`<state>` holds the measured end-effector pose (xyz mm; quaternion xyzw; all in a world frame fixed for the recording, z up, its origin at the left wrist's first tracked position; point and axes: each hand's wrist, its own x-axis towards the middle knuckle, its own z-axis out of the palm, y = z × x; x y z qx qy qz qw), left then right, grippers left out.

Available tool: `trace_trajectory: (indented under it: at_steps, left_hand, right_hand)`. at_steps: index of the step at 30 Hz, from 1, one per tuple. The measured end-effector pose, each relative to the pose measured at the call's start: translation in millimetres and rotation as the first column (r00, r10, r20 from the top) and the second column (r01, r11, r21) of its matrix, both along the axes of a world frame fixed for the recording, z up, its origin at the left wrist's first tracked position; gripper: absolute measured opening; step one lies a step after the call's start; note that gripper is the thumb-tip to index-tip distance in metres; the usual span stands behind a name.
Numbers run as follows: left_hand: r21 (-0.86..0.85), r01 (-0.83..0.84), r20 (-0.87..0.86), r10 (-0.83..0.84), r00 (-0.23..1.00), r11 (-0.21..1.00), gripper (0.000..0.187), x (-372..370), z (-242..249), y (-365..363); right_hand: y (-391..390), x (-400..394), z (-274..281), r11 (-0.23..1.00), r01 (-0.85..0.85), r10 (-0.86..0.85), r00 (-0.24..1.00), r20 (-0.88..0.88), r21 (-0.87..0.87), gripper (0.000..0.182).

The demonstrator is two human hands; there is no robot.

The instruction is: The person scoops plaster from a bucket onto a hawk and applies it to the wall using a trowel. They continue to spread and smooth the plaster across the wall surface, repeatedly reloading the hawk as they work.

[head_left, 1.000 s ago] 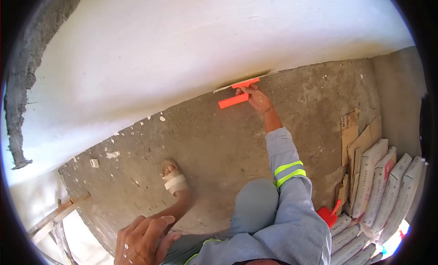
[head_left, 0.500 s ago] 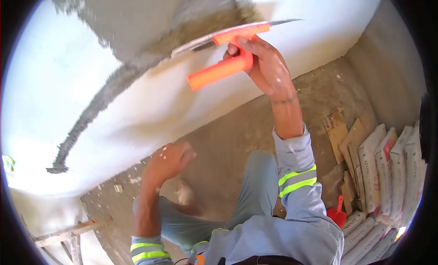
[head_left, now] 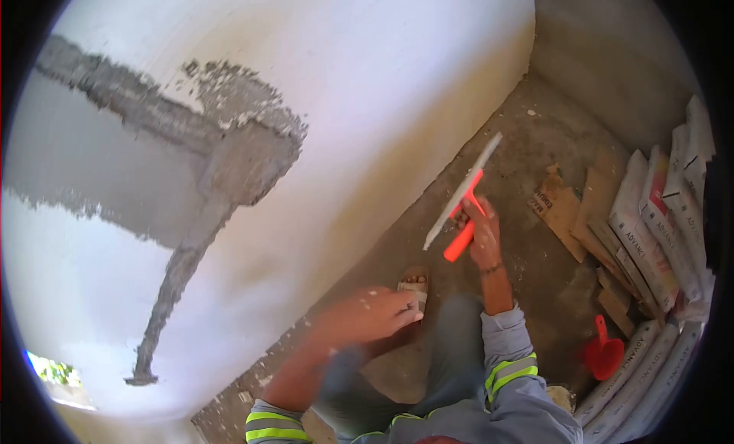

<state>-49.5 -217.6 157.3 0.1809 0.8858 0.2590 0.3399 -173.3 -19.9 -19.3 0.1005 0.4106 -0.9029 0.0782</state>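
My right hand (head_left: 483, 234) grips a plastering trowel by its orange handle (head_left: 461, 241). The trowel's long, pale blade (head_left: 459, 195) is tilted and held off the wall, over the floor. My left hand (head_left: 382, 312) is blurred by motion in front of my body, close to my sandalled foot (head_left: 414, 287); its fingers point right and are smeared. On the white wall (head_left: 359, 138) to the left is a patch of grey mortar (head_left: 252, 165), rough at its upper edge, with a narrow strip of mortar (head_left: 164, 314) running down from it.
Bags (head_left: 650, 249) marked ADVANCE stand and lie stacked along the right side. Torn cardboard (head_left: 562, 211) leans beside them. A red scoop (head_left: 604, 352) lies near the lower bags. White specks dot the concrete floor (head_left: 527, 291) along the foot of the wall.
My right hand has drawn the trowel away from the wall, down and to the right. My left hand has moved right. The view has turned, so more mortar shows on the left.
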Motion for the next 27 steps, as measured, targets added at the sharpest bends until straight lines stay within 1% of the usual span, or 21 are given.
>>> trace_trajectory:
  at_steps: [2,3,4,6,7,8,9,11,12,13,14,15,17,18,20,21,23,24,26,27]
  left_hand:
    - [-0.124,0.086,-0.082,-0.097,0.992,0.989,0.032,-12.2,-3.9,14.9]
    - [-0.101,0.067,0.082,-0.059,0.995,0.993,0.034,-24.4,3.9,28.1]
    - [-0.067,0.056,-0.015,-0.057,0.998,0.996,0.034,-27.4,3.4,28.9]
    - [0.014,0.063,-0.214,-0.059,0.975,0.998,0.034,-28.2,-2.5,29.5]
    - [-0.001,0.046,-0.211,-0.045,0.976,0.999,0.035,-32.8,-1.7,28.3]
    - [-0.015,0.023,-0.205,-0.026,0.978,1.000,0.036,-37.1,1.1,25.0]
    - [-0.030,-0.002,-0.200,-0.004,0.980,1.000,0.037,-43.4,5.1,20.2]
    - [-0.120,-0.032,-0.140,0.015,0.990,0.992,0.038,-52.9,22.6,11.0]
    - [-0.159,-0.058,-0.115,0.040,0.993,0.986,0.039,-56.7,24.6,6.4]
    - [-0.153,-0.078,-0.143,0.056,0.988,0.985,0.034,-54.9,20.2,-1.9]
    - [-0.149,-0.096,-0.164,0.071,0.984,0.984,0.031,-48.6,15.1,-10.0]
    - [-0.135,-0.116,-0.205,0.087,0.975,0.984,0.028,-48.4,11.3,-14.7]
    - [-0.162,-0.138,-0.168,0.111,0.979,0.977,0.027,-48.0,14.2,-19.6]
    - [-0.177,-0.150,-0.144,0.125,0.982,0.973,0.027,-44.5,17.3,-23.0]
    - [-0.151,-0.183,-0.200,0.151,0.968,0.971,0.028,-44.9,18.4,-29.2]
    - [-0.142,-0.199,-0.212,0.167,0.963,0.970,0.029,-40.8,18.2,-31.6]
    - [-0.166,-0.178,-0.219,0.140,0.966,0.970,0.030,-35.2,21.9,-32.0]
    - [-0.177,-0.169,-0.233,0.126,0.964,0.970,0.031,-36.3,24.2,-31.6]
    - [-0.103,-0.128,-0.346,0.086,0.934,0.986,0.031,-32.9,28.5,-30.2]
    - [-0.065,-0.101,-0.399,0.067,0.915,0.993,0.032,-30.8,29.1,-26.9]
  right_hand:
    - [-7.4,-34.2,54.0,0.966,0.020,0.031,0.981,-0.192,0.256,0.021]
    - [-24.4,-52.3,73.4,0.942,0.118,-0.010,0.945,-0.327,0.313,0.020]
    - [-44.3,-70.5,94.0,0.908,0.224,-0.040,0.888,-0.458,0.354,0.020]
    - [-80.6,-104.7,140.9,0.912,0.301,-0.052,0.760,-0.648,0.279,0.022]
    - [-98.4,-124.7,161.5,0.818,0.442,-0.069,0.710,-0.701,0.367,0.023]
    - [-107.9,-144.4,175.4,0.698,0.567,-0.067,0.661,-0.748,0.439,0.024]
    - [-106.1,-162.5,183.7,0.617,0.633,-0.081,0.642,-0.763,0.467,0.025]
    - [-109.5,-197.1,194.1,0.441,0.735,-0.089,0.607,-0.790,0.515,0.026]
    - [-101.1,-220.4,184.0,0.426,0.785,-0.109,0.537,-0.836,0.449,0.029]
    - [-85.9,-235.7,184.1,0.409,0.759,-0.136,0.599,-0.789,0.506,0.032]
    - [-67.8,-250.3,183.4,0.432,0.732,-0.137,0.631,-0.763,0.528,0.034]
    - [-56.1,-275.6,173.0,0.537,0.682,-0.152,0.657,-0.738,0.497,0.039]
    - [-30.9,-284.3,179.0,0.424,0.719,-0.255,0.678,-0.690,0.550,0.041]
    - [-20.5,-289.1,166.8,0.546,0.665,-0.312,0.726,-0.613,0.510,0.041]
    - [-6.3,-304.0,154.5,0.753,0.556,-0.377,0.803,-0.462,0.351,0.041]
    - [-2.1,-304.1,147.9,0.782,0.499,-0.308,0.831,-0.463,0.374,0.038]
    - [-2.3,-291.0,156.3,0.825,0.374,-0.160,0.874,-0.459,0.423,0.031]
    - [-6.7,-285.1,159.8,0.800,0.354,-0.105,0.878,-0.467,0.484,0.030]
    - [-35.7,-235.9,167.9,0.737,0.310,-0.005,0.891,-0.454,0.600,0.027]
    - [-53.1,-215.7,162.4,0.731,0.291,0.092,0.855,-0.511,0.617,0.036]
